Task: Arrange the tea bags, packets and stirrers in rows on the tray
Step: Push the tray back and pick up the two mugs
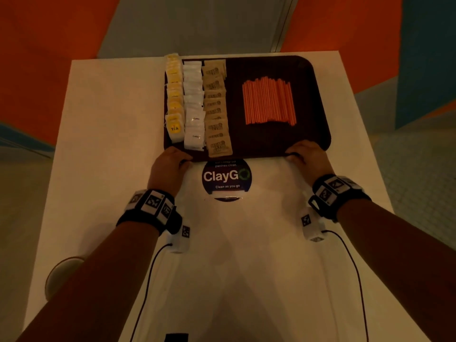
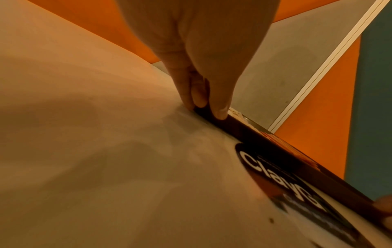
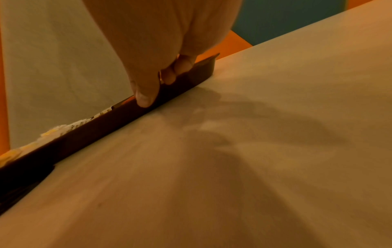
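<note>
Head view looks down on the dark brown tray (image 1: 306, 70), which sits at the twelve o'clock end of the white table (image 1: 103, 119) and holds everything in rows. At its nine o'clock side runs a row of yellow tea bags (image 1: 174, 99), just beside it a row of white packets (image 1: 193, 104), then a row of brown packets (image 1: 216, 107), each row overlapping like shingles toward me. Well apart, toward three o'clock, the orange stirrers (image 1: 269, 101) lie side by side in one flat band. My left hand (image 1: 167, 169) grips the tray's near rim at about seven o'clock; the left wrist camera shows the thumb (image 2: 220, 107) pressed on the rim's outer wall and the fingers curled round the edge beside it. My right hand (image 1: 307, 156) grips the same rim at about five o'clock, thumb (image 3: 146, 99) down on the wall, fingers tucked over the lip. Between my hands, at six o'clock of the tray, a round dark sticker (image 1: 226, 177) reading "ClayGo" lies on the table, its top edge under the tray. Beyond the table I see orange, grey and teal wall panels (image 1: 49, 33).
</note>
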`<move>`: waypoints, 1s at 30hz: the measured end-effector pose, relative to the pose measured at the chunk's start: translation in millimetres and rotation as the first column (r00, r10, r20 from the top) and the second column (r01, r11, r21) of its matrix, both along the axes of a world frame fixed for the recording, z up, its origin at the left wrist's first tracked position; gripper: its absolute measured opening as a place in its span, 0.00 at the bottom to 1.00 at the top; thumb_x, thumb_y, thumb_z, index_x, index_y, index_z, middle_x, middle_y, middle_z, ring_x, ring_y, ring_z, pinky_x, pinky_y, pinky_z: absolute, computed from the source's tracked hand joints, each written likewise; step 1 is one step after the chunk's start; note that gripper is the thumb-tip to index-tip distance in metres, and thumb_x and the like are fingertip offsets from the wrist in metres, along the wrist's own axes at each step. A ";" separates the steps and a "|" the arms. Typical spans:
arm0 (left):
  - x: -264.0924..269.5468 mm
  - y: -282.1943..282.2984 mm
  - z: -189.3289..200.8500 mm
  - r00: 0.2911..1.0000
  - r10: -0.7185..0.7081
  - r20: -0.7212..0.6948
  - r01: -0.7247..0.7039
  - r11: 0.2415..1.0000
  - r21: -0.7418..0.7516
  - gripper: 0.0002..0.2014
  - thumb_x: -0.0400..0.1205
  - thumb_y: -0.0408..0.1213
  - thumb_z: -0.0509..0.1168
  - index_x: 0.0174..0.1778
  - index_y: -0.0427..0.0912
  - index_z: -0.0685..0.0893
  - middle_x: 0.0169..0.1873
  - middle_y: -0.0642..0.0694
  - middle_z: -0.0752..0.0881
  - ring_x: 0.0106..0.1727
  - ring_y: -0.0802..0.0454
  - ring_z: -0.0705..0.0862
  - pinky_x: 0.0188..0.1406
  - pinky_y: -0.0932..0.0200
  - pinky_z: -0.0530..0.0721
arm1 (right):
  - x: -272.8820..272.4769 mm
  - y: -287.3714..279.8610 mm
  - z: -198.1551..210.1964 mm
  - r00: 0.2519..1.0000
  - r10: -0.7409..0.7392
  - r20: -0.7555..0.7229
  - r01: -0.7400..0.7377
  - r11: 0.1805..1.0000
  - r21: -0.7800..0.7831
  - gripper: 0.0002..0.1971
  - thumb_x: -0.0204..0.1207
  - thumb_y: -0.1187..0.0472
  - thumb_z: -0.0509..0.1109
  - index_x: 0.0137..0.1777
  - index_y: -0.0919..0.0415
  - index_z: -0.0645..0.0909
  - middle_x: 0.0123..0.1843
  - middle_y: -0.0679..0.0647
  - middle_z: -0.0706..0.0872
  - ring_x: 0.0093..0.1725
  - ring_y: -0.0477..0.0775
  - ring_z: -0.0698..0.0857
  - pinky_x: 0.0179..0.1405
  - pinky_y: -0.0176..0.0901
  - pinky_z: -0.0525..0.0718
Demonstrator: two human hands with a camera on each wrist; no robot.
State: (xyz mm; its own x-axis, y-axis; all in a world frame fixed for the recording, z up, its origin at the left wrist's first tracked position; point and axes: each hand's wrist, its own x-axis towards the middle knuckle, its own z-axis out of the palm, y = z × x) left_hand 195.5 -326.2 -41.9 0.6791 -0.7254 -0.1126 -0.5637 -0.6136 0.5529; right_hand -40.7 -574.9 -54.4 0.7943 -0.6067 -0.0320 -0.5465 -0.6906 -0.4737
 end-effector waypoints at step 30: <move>-135.7 395.4 78.2 0.818 0.525 -0.234 -0.498 0.851 0.165 0.30 0.60 0.63 0.75 0.59 0.63 0.81 0.55 0.47 0.83 0.49 0.58 0.82 0.42 0.77 0.80 | -82.9 257.1 15.6 0.982 0.188 0.021 -0.176 0.863 0.473 0.02 0.73 0.59 0.74 0.42 0.50 0.85 0.40 0.42 0.83 0.42 0.33 0.79 0.44 0.20 0.73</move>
